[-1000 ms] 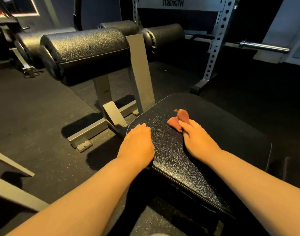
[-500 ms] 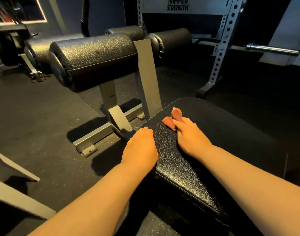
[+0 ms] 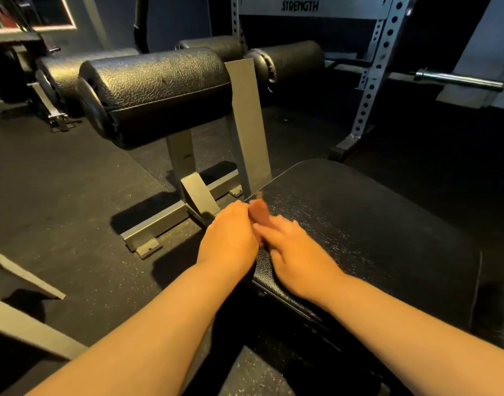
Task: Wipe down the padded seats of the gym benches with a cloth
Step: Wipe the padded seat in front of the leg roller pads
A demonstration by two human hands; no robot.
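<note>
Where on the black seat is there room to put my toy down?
The padded seat is bare on its right and far parts, beyond the right hand. The near left corner is crowded: the left hand, right hand and cloth bunch together there.

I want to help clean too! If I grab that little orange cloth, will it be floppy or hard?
Probably floppy: the cloth lies bunched and folded on the black padded seat under the right hand. It looks small beside the hand, so likely very light. It should slide easily over the seat, not roll.
</note>
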